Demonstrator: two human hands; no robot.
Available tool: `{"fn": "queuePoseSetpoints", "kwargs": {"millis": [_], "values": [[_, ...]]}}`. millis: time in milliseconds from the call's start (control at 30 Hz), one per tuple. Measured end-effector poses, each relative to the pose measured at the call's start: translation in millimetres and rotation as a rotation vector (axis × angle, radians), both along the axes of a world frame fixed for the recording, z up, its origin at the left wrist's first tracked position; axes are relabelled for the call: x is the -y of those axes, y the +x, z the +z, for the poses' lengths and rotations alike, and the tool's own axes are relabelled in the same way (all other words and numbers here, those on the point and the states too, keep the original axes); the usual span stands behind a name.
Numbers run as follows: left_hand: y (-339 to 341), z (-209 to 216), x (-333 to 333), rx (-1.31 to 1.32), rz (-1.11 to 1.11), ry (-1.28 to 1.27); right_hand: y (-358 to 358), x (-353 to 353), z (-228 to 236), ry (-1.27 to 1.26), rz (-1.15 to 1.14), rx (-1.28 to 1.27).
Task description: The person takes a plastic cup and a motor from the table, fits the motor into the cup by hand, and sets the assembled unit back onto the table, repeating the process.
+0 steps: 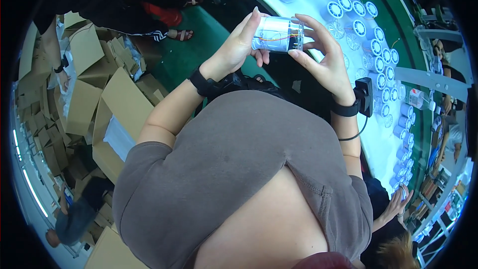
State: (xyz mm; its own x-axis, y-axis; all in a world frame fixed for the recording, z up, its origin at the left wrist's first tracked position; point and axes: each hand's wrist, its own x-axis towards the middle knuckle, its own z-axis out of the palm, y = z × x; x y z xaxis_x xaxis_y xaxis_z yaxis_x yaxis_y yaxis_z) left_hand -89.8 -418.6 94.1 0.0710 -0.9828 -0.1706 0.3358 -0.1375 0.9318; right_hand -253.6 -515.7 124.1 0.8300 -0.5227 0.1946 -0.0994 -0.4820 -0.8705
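Note:
Between my two hands a clear-and-white plastic cylinder point(271, 34) lies on its side, with thin orange and dark wires showing along its wall and a dark part near its right end. My left hand point(238, 45) is closed around the white left end, thumb on top and fingers underneath. At the clear right end, my right hand point(323, 52) grips the rim between thumb and fingers. The cylinder is held up near the table's edge. Each wrist wears a black band.
Many blue-white round units point(358, 27) and clear ribbed discs point(336, 30) cover the white table point(378, 142). Open cardboard boxes point(122, 107) pile up at left. A person in dark trousers point(107, 5) stands ahead left; another person's hand point(398, 201) works at the table's near end.

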Motion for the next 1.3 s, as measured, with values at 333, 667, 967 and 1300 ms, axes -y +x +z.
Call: {"fn": "queuePoseSetpoints", "kwargs": {"millis": [333,667,967,1300], "values": [[-4.4,-1.0,7.9,0.115,0.147,-0.073,-6.0,4.4,-3.6,0.226,-0.029,0.021],[-5.2,-4.8,9.9,0.093,0.159,-0.164,-7.4,2.3,-0.4,0.318,-0.025,0.014],[-8.4,-1.7,7.2,-0.083,0.189,-0.072,2.1,-8.2,-4.9,-0.042,-0.170,0.104],[-6.7,-7.8,2.0,0.096,0.242,-0.094,11.4,-3.1,6.6,-0.878,-0.073,-0.059]]}}
